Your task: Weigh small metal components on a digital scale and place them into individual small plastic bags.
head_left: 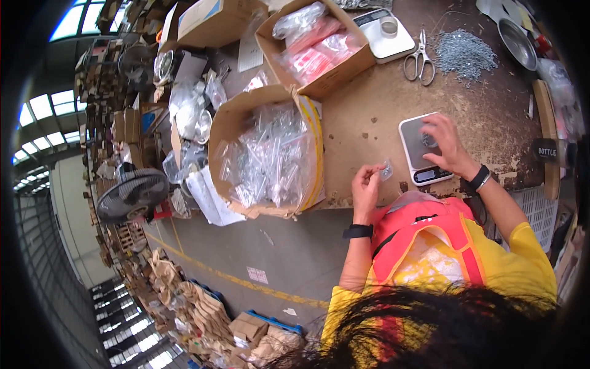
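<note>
- the left hand [367, 184] is raised over the near edge of the bench [369, 111], its fingertips pressed together, pinching a small clear plastic bag [386, 170].
- the bag hangs just left of a small digital scale [421, 149] and does not seem to touch it.
- the right hand [444, 144] rests over the scale's platform with its fingers spread and curled down onto a small round metal dish [429, 140] that sits there; whether it grips the dish i cannot tell.
- each wrist wears a dark band.
- to the left of the hands stands an open cardboard box [270, 160] full of clear packets, its flaps folded out.
- farther back is a second open box [316, 46] holding packets with red and pink contents.
- beside that box lies a second, white scale [387, 34] with a roll of tape on it.
- scissors [419, 60] lie next to a heap of small metal parts [464, 54], and a steel bowl [517, 42] sits at the far right.
- a floor fan [132, 194] stands below the bench's left end.
</note>
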`<state>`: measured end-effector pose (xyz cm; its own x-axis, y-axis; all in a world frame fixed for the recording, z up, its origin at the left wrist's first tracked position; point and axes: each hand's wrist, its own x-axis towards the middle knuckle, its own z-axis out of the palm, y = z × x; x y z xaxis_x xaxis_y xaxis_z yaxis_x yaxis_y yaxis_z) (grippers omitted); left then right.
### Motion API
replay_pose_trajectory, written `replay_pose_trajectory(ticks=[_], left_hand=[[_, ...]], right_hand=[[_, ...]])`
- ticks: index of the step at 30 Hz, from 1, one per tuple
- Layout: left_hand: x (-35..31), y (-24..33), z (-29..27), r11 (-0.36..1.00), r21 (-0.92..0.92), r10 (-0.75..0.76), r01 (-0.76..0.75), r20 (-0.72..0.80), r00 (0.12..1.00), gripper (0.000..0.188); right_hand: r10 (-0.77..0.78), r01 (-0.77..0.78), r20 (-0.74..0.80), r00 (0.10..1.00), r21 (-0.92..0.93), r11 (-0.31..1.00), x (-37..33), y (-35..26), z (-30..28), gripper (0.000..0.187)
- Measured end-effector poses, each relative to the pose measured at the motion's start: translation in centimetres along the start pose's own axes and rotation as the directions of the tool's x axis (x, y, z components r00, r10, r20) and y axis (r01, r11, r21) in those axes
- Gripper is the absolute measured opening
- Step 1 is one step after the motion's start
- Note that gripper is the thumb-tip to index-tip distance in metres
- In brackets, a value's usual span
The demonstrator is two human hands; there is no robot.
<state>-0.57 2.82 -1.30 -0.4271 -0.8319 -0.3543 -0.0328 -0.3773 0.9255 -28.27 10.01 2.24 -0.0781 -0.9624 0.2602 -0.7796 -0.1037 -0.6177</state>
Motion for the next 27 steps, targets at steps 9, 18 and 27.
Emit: replay_pose_trajectory(ticks=[9,18,27], left_hand=[[-0.3,-0.7,-0.2,0.981,0.047,0.188,-0.189,0.025,0.982,0.013],[-0.4,-2.1,-1.1,0.989,0.134,0.063,-0.065,0.026,0.998,0.016],[0.6,-3.0,-0.6,0.989,0.067,0.13,-0.132,0.045,0.991,0.01]], right_hand=[[-0.219,0.167,0.314,0.924,0.184,0.969,1.7,-4.7,6.0,0.021],[0.008,-0.065,0.175,0.985,0.319,0.945,1.3,-5.1,5.8,0.018],[0.158,-0.243,0.228,0.961,0.42,0.874,1.5,-4.9,5.8,0.02]])
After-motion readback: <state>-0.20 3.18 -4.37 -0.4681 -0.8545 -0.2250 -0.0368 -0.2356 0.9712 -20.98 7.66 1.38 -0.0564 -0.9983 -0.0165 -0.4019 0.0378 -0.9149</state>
